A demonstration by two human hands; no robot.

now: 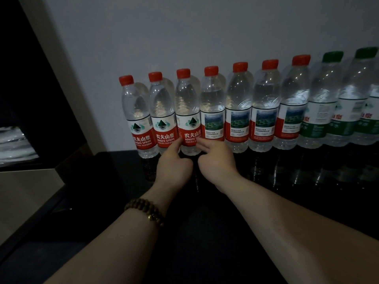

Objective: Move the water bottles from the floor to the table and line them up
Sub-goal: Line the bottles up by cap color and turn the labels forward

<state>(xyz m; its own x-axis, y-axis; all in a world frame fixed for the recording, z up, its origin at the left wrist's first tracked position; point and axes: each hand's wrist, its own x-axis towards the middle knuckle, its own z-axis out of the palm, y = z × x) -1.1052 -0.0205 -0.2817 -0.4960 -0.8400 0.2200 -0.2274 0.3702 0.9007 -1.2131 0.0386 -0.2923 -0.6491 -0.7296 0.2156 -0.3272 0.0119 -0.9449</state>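
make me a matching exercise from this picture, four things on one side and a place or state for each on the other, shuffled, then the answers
Things
1. leftmost red-capped clear plastic bottle
2. green-capped clear plastic bottle
3. brown beaded bracelet
4. glossy black tabletop

Places or states
A. around the left wrist
B. near the row's right end
C. under the row, mirroring it
D. logo label facing the camera

Pairs: 1-D, 2-B, 3-A, 4-C

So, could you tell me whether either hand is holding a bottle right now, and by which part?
Both hands' fingers touch the third bottle at its lower label; no closed grip shows.
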